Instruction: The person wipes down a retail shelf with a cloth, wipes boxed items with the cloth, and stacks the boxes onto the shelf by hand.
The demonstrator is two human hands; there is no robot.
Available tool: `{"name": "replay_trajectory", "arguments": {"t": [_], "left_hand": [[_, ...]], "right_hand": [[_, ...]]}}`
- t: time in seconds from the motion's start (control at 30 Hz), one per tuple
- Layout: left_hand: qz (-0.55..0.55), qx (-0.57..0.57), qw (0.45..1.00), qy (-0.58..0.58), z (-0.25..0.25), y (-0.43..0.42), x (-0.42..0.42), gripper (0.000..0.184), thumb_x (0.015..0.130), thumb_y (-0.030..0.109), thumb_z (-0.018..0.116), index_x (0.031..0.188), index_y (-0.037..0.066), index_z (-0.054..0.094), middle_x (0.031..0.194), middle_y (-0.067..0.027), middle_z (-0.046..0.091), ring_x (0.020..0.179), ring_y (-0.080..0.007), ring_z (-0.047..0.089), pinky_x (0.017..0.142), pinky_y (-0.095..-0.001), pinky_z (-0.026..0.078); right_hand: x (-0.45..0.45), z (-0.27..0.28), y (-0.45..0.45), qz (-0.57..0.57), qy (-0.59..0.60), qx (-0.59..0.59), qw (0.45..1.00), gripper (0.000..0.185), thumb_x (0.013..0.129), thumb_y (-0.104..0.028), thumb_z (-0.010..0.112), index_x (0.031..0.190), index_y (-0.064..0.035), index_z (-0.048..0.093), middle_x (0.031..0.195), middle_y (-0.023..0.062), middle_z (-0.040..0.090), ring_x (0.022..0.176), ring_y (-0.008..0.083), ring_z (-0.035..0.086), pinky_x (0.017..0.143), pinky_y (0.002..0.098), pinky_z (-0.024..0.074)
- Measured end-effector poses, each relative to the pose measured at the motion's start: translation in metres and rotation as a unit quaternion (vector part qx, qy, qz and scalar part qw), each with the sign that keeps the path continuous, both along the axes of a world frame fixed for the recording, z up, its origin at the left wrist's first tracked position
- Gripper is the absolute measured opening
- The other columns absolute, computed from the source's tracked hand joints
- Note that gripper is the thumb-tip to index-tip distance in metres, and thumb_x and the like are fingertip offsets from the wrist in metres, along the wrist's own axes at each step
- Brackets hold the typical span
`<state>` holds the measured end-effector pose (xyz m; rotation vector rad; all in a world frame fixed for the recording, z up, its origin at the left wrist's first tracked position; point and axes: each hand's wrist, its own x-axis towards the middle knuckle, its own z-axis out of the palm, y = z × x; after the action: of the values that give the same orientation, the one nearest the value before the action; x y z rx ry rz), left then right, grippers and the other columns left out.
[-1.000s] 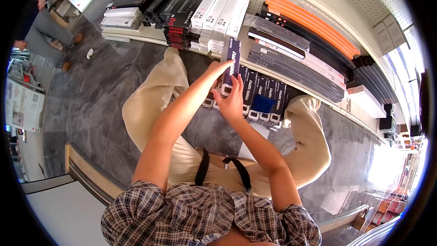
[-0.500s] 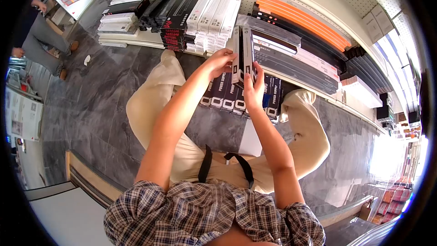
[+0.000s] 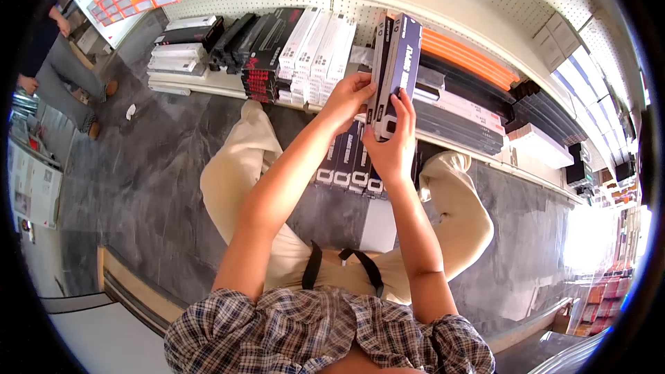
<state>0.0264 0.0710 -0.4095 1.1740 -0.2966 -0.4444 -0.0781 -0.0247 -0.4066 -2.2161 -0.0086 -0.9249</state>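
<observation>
- Both hands were up in front of the lower shelf (image 3: 222, 83), and two slim boxes stood tilted between them!
- The left hand (image 3: 346, 102) had the left side, fingers closed around the edge of the darker box (image 3: 379, 62).
- Over on the other side, the right hand (image 3: 395, 144) cupped the lower end of the purple-faced box (image 3: 407, 55), fingers spread up its front; a firm two-handed hold, the pair side by side.
- White lettering ran up that purple face, partly covered by the fingers, with "SUPPLY" readable.
- Below the hands, a row of power supply boxes (image 3: 343, 156) stood between the knees of the beige trousers (image 3: 239, 166), right hand and forearm hiding part of it.
- Behind, a crowded shelf: white boxes (image 3: 315, 48) piled left of the held pair, black-and-red boxes (image 3: 263, 59) next along, orange-edged boxes (image 3: 471, 55) to the right.
- Far off to the left, another person (image 3: 59, 62) stood on the dark floor (image 3: 152, 187), in grey trousers and brown shoes.
</observation>
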Motion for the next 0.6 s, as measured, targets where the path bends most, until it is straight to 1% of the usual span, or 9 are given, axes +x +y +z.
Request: {"name": "replay_trajectory", "arguments": {"t": [0.1, 0.17, 0.2, 0.23, 0.33, 0.37, 0.43, 0.53, 0.6], "left_hand": [[-0.022, -0.036, 0.997, -0.059, 0.037, -0.007, 0.013, 0.033, 0.092, 0.015, 0.051, 0.12, 0.0, 0.047, 0.11, -0.0078, 0.056, 0.1, -0.0171, 0.055, 0.08, -0.0332, 0.048], [-0.139, -0.177, 0.97, -0.089, 0.065, -0.012, 0.035, 0.042, 0.09, 0.023, 0.053, 0.125, 0.0, 0.044, 0.114, -0.0085, 0.055, 0.106, -0.0187, 0.052, 0.088, -0.0348, 0.043], [-0.192, -0.231, 0.949, -0.092, 0.076, -0.016, 0.048, 0.054, 0.089, 0.029, 0.054, 0.131, 0.0, 0.038, 0.121, -0.0096, 0.051, 0.113, -0.0194, 0.047, 0.095, -0.0368, 0.037], [-0.153, -0.231, 0.956, -0.094, 0.089, -0.018, 0.054, 0.06, 0.089, 0.031, 0.053, 0.135, 0.0, 0.031, 0.13, -0.011, 0.043, 0.119, -0.019, 0.041, 0.098, -0.0381, 0.034], [-0.003, -0.095, 0.983, -0.155, 0.105, -0.016, 0.082, 0.058, 0.091, 0.028, 0.05, 0.137, 0.002, 0.026, 0.142, -0.0111, 0.029, 0.13, -0.0208, 0.029, 0.105, -0.0374, 0.025], [0.048, -0.01, 0.974, -0.22, 0.099, -0.013, 0.099, 0.052, 0.092, 0.027, 0.047, 0.136, 0.004, 0.031, 0.137, -0.0117, 0.037, 0.129, -0.022, 0.031, 0.106, -0.0363, 0.024], [0.13, 0.113, 0.905, -0.388, 0.088, 0.004, 0.121, 0.042, 0.087, 0.018, 0.053, 0.127, 0.005, 0.044, 0.132, -0.0124, 0.042, 0.126, -0.0245, 0.037, 0.104, -0.0363, 0.028], [0.228, 0.178, 0.818, -0.498, 0.076, 0.032, 0.131, 0.031, 0.078, 0.0, 0.056, 0.109, 0.004, 0.056, 0.118, -0.0137, 0.051, 0.116, -0.0306, 0.045, 0.099, -0.0351, 0.034], [0.236, 0.23, 0.773, -0.542, 0.067, 0.051, 0.135, 0.033, 0.081, 0.002, 0.054, 0.114, 0.006, 0.055, 0.125, -0.0119, 0.047, 0.121, -0.0279, 0.041, 0.103, -0.0378, 0.03]], "right_hand": [[0.02, 0.036, -0.007, -0.044, -0.08, -0.031, 0.995, 0.062, 0.063, -0.004, 0.065, 0.122, -0.0054, 0.045, 0.133, 0.0185, 0.038, 0.117, 0.0366, 0.046, 0.092, 0.0396, 0.0447], [0.045, 0.066, -0.013, -0.06, -0.12, -0.03, 0.99, 0.06, 0.064, -0.004, 0.065, 0.121, -0.0056, 0.046, 0.133, 0.0189, 0.037, 0.115, 0.0372, 0.047, 0.09, 0.0398, 0.0453], [0.063, 0.079, -0.017, -0.053, -0.124, -0.005, 0.991, 0.059, 0.064, -0.005, 0.065, 0.12, -0.0055, 0.047, 0.134, 0.0191, 0.037, 0.112, 0.0374, 0.049, 0.089, 0.0391, 0.0457], [0.08, 0.094, -0.021, -0.065, -0.129, -0.017, 0.989, 0.06, 0.064, -0.009, 0.066, 0.121, -0.0057, 0.047, 0.133, 0.0192, 0.037, 0.111, 0.0355, 0.051, 0.09, 0.0378, 0.0454], [0.153, 0.125, -0.043, -0.058, -0.05, -0.008, 0.997, 0.063, 0.062, -0.017, 0.066, 0.121, -0.0039, 0.049, 0.133, 0.0178, 0.039, 0.11, 0.0322, 0.052, 0.091, 0.0372, 0.0444], [0.185, 0.129, -0.051, -0.063, -0.037, -0.029, 0.997, 0.063, 0.061, -0.021, 0.066, 0.12, -0.0033, 0.05, 0.131, 0.0171, 0.041, 0.109, 0.0312, 0.053, 0.091, 0.0369, 0.0442], [0.226, 0.151, -0.052, -0.062, 0.078, -0.02, 0.995, 0.064, 0.06, -0.027, 0.066, 0.118, -0.003, 0.053, 0.128, 0.0163, 0.045, 0.109, 0.0289, 0.053, 0.091, 0.0354, 0.0443], [0.291, 0.142, -0.056, -0.075, 0.11, -0.099, 0.986, 0.066, 0.06, -0.033, 0.066, 0.119, -0.0041, 0.054, 0.125, 0.0161, 0.048, 0.109, 0.0264, 0.054, 0.09, 0.0338, 0.0449], [0.316, 0.145, -0.056, -0.061, 0.12, -0.132, 0.982, 0.068, 0.06, -0.035, 0.066, 0.12, -0.0045, 0.053, 0.124, 0.0162, 0.049, 0.109, 0.0261, 0.054, 0.09, 0.0337, 0.0451]]}}
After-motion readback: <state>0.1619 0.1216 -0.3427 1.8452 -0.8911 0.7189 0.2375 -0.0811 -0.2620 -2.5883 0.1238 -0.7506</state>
